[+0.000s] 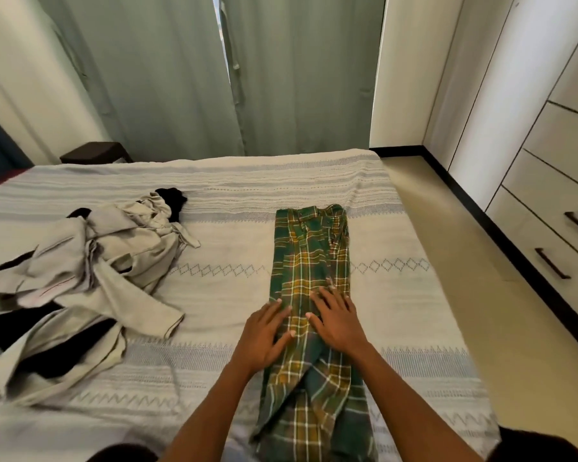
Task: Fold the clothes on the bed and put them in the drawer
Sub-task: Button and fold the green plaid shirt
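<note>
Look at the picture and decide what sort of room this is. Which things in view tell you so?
Most likely a bedroom: a bed with a patterned cover, clothes on it, closed curtains behind, and built-in drawers at the right.

We see the bed (214, 248) under a pale patterned bedspread (397, 295). A long green plaid garment (311, 255) lies flat on it at the right; a crumpled heap of beige and black clothes (90, 271) at the left, well apart.
</note>
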The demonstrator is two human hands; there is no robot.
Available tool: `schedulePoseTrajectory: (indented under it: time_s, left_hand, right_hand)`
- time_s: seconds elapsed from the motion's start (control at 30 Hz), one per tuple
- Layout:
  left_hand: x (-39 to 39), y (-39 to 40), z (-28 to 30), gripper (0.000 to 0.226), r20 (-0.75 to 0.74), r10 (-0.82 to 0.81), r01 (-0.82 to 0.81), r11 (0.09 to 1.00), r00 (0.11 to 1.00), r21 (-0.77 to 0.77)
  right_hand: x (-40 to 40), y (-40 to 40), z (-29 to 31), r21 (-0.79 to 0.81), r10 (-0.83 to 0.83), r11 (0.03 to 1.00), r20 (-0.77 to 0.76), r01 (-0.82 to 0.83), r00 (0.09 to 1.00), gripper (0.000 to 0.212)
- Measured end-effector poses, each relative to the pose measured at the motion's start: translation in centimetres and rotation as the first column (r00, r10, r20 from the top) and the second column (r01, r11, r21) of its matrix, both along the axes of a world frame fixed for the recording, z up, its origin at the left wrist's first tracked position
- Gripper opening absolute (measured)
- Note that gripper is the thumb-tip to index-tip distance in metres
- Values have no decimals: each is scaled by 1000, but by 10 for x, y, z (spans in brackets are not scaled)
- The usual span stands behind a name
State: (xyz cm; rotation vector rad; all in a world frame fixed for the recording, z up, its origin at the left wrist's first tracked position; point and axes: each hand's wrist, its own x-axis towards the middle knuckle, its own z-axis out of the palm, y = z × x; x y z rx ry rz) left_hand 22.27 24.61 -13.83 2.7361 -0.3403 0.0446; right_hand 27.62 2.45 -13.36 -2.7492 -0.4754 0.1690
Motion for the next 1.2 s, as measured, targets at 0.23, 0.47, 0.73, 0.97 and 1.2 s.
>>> schedulePoseTrajectory:
  time_s: [0.23,0.47,0.73,0.97,1.2]
  left_hand:
    - [-80,7,-8,99,-188,-55,101,964,981,244]
    - [-115,15,0,61,-176,-134,176,951,975,256]
    - [-148,45,13,48,-152,-278,311,909,949,280]
    - [-167,68,3,80,-213,-266,329,873,940,361]
    - [-179,39,-6,74,-146,-209,248,906,967,344]
  right_hand:
    - [-32,-23,10,-87,-198,980,-265,181,944,84]
    - [-70,-18,16,-146,47,987,-126,-66,991,102]
    - [-126,-58,-4,94,-34,995,75,27,997,41]
    - [-176,-124,-35,-9,177,984,194,-179,965,52]
    - [-197,-118,-26,-198,371,919,143,-341,917,77]
